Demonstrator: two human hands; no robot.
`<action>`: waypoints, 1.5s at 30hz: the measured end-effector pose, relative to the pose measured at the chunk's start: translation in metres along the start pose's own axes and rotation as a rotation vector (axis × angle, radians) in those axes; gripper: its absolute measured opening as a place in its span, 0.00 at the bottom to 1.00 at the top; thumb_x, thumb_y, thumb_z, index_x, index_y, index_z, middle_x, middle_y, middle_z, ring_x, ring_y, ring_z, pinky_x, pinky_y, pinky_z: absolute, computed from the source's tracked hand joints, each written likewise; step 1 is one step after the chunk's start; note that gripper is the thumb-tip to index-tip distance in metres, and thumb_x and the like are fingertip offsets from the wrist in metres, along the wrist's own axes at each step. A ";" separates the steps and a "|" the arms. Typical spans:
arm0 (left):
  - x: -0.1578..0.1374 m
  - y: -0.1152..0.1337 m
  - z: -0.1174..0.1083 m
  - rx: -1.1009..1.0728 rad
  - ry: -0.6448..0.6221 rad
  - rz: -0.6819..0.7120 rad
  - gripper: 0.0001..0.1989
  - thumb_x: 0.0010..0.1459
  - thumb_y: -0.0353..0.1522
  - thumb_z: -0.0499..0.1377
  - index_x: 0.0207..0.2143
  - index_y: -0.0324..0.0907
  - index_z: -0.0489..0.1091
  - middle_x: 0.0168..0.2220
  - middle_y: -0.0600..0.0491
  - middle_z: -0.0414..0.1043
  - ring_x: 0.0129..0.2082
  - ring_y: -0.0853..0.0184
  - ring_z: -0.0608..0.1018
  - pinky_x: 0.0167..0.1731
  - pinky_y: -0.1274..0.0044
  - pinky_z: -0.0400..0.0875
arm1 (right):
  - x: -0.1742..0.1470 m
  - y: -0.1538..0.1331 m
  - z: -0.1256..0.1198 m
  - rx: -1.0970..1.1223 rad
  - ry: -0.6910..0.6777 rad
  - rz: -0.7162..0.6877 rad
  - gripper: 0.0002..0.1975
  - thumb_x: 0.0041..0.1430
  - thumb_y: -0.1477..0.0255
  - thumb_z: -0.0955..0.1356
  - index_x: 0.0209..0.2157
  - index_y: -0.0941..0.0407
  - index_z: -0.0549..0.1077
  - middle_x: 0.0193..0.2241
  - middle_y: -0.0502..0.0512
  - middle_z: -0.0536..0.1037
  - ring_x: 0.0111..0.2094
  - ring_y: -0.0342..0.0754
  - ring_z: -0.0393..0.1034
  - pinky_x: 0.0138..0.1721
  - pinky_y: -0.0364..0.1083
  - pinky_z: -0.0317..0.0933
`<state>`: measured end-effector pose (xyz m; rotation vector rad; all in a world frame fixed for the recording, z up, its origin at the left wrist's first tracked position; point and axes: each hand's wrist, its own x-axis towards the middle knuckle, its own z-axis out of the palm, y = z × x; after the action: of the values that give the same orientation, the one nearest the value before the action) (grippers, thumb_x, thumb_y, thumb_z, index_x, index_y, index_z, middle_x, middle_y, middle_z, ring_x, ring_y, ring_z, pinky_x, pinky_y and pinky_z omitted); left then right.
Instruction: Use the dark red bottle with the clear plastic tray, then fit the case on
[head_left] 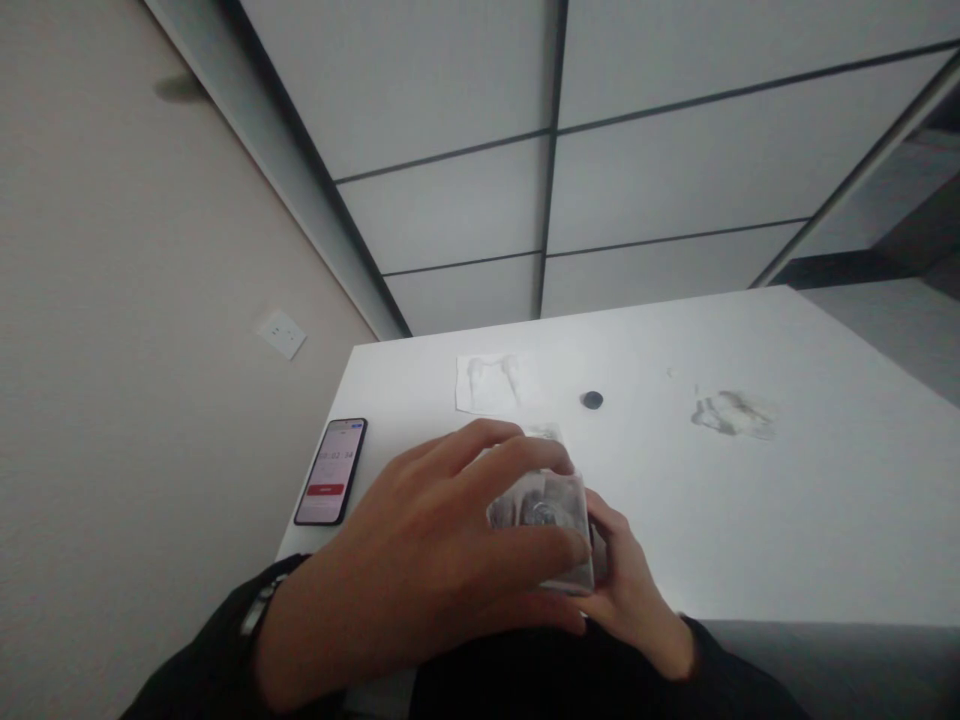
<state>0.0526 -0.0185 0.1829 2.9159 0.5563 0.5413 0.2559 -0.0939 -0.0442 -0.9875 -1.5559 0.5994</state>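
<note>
Evidently, a small clear packet of dark round pieces was gripped by both hands near the table edge: left hand closed over it, right hand beneath. One dark piece lay apart beyond it; the packet appeared unemptied.

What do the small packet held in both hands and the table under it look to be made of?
The packet looks like thin clear plastic film, glossy and crinkled: dark round pieces show through it. Left hand covers it from above, right hand supports it below. The table looks like smooth matte white laminate, though the picture leaves that open.
</note>
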 end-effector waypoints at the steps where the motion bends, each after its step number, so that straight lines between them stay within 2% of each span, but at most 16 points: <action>1: 0.000 0.000 0.000 -0.001 -0.004 -0.001 0.12 0.70 0.45 0.63 0.45 0.48 0.78 0.56 0.49 0.77 0.55 0.58 0.78 0.49 0.68 0.78 | -0.001 0.001 0.000 0.005 0.001 0.009 0.43 0.61 0.52 0.76 0.72 0.49 0.61 0.63 0.65 0.76 0.61 0.66 0.76 0.60 0.63 0.74; 4: 0.000 0.002 0.000 -0.007 -0.023 -0.007 0.11 0.70 0.44 0.62 0.45 0.48 0.77 0.57 0.48 0.76 0.56 0.58 0.78 0.50 0.67 0.79 | -0.002 0.003 0.000 0.007 -0.003 0.028 0.43 0.60 0.52 0.77 0.71 0.49 0.62 0.63 0.65 0.76 0.61 0.67 0.76 0.59 0.63 0.74; 9: -0.004 0.001 0.002 -0.020 -0.077 -0.068 0.11 0.68 0.41 0.65 0.48 0.47 0.75 0.65 0.43 0.68 0.63 0.54 0.75 0.57 0.63 0.78 | 0.003 -0.003 -0.005 -0.031 -0.022 -0.004 0.48 0.57 0.60 0.80 0.73 0.47 0.58 0.64 0.64 0.76 0.61 0.66 0.76 0.59 0.62 0.76; 13: -0.018 -0.003 0.010 -0.039 -0.079 -0.121 0.20 0.63 0.38 0.71 0.55 0.49 0.71 0.70 0.41 0.60 0.68 0.50 0.71 0.60 0.60 0.78 | 0.013 -0.012 -0.007 0.011 -0.048 -0.028 0.45 0.63 0.59 0.77 0.74 0.45 0.55 0.65 0.64 0.75 0.62 0.64 0.76 0.60 0.62 0.75; 16: -0.030 -0.007 0.018 -0.060 -0.065 -0.182 0.28 0.62 0.39 0.71 0.61 0.48 0.66 0.67 0.40 0.64 0.65 0.51 0.74 0.60 0.62 0.79 | 0.018 -0.015 -0.007 0.019 -0.050 -0.039 0.42 0.66 0.58 0.75 0.74 0.45 0.55 0.64 0.64 0.75 0.62 0.62 0.76 0.60 0.61 0.75; 19: -0.041 -0.011 0.026 -0.090 -0.038 -0.203 0.30 0.64 0.42 0.68 0.64 0.48 0.63 0.65 0.41 0.65 0.64 0.53 0.74 0.61 0.62 0.78 | 0.018 -0.014 -0.007 0.028 -0.049 -0.048 0.42 0.65 0.57 0.76 0.73 0.46 0.56 0.63 0.64 0.76 0.62 0.62 0.76 0.59 0.61 0.75; 22: -0.048 -0.015 0.034 -0.142 0.013 -0.211 0.32 0.65 0.47 0.63 0.67 0.50 0.61 0.65 0.41 0.65 0.65 0.53 0.74 0.61 0.61 0.78 | 0.016 -0.010 -0.007 0.051 -0.045 -0.036 0.42 0.64 0.57 0.77 0.73 0.46 0.57 0.63 0.64 0.76 0.62 0.62 0.75 0.60 0.61 0.74; 25: -0.055 -0.019 0.041 -0.228 0.073 -0.232 0.38 0.63 0.53 0.61 0.72 0.57 0.55 0.64 0.42 0.65 0.63 0.51 0.75 0.58 0.58 0.80 | 0.015 -0.008 -0.006 0.074 -0.037 -0.025 0.43 0.63 0.57 0.77 0.72 0.45 0.58 0.64 0.63 0.76 0.63 0.61 0.75 0.61 0.59 0.73; 28: -0.063 -0.022 0.052 -0.361 0.104 -0.311 0.43 0.59 0.55 0.64 0.73 0.65 0.52 0.63 0.44 0.65 0.63 0.50 0.75 0.55 0.57 0.82 | 0.014 -0.007 -0.005 0.084 -0.036 -0.015 0.43 0.63 0.57 0.77 0.72 0.45 0.58 0.64 0.63 0.76 0.63 0.60 0.75 0.61 0.59 0.73; 30: -0.070 -0.024 0.062 -0.507 0.153 -0.395 0.46 0.54 0.55 0.68 0.72 0.68 0.55 0.64 0.45 0.64 0.63 0.48 0.75 0.51 0.59 0.85 | 0.013 -0.006 -0.005 0.077 -0.037 -0.012 0.42 0.63 0.57 0.77 0.72 0.45 0.58 0.64 0.64 0.76 0.62 0.60 0.75 0.60 0.59 0.74; 32: -0.078 -0.025 0.074 -0.666 0.240 -0.475 0.49 0.48 0.54 0.74 0.70 0.66 0.59 0.64 0.45 0.64 0.62 0.47 0.76 0.49 0.60 0.86 | 0.012 -0.005 -0.005 0.064 -0.033 -0.018 0.42 0.63 0.56 0.77 0.72 0.46 0.58 0.64 0.65 0.76 0.63 0.61 0.75 0.60 0.60 0.74; 35: -0.087 -0.026 0.091 -0.856 0.381 -0.553 0.52 0.42 0.48 0.80 0.67 0.63 0.61 0.62 0.46 0.67 0.61 0.47 0.78 0.52 0.57 0.84 | 0.012 -0.004 -0.005 0.052 -0.028 -0.032 0.43 0.63 0.56 0.77 0.72 0.46 0.58 0.63 0.66 0.76 0.63 0.61 0.75 0.61 0.61 0.73; 39: -0.090 -0.024 0.102 -1.042 0.472 -0.663 0.47 0.37 0.46 0.83 0.60 0.56 0.70 0.62 0.46 0.70 0.65 0.44 0.75 0.59 0.55 0.78 | 0.012 -0.004 -0.005 0.050 -0.035 -0.028 0.43 0.62 0.56 0.77 0.72 0.47 0.58 0.63 0.67 0.76 0.62 0.62 0.75 0.60 0.62 0.73; 42: -0.089 -0.021 0.105 -1.131 0.490 -0.737 0.47 0.38 0.51 0.81 0.59 0.53 0.71 0.63 0.43 0.70 0.65 0.42 0.73 0.55 0.58 0.80 | 0.012 -0.003 -0.006 0.062 -0.043 -0.023 0.44 0.62 0.57 0.78 0.72 0.46 0.58 0.64 0.66 0.76 0.63 0.62 0.75 0.60 0.62 0.73; 45: -0.087 -0.020 0.107 -1.093 0.545 -0.775 0.50 0.36 0.53 0.81 0.60 0.53 0.67 0.62 0.43 0.70 0.61 0.44 0.77 0.48 0.63 0.84 | 0.011 -0.002 -0.006 0.067 -0.046 -0.020 0.46 0.60 0.59 0.79 0.73 0.46 0.57 0.64 0.66 0.76 0.63 0.63 0.75 0.61 0.63 0.72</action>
<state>0.0101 -0.0382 0.0521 1.3805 0.9618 1.0543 0.2611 -0.0869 -0.0353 -0.9120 -1.5747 0.6601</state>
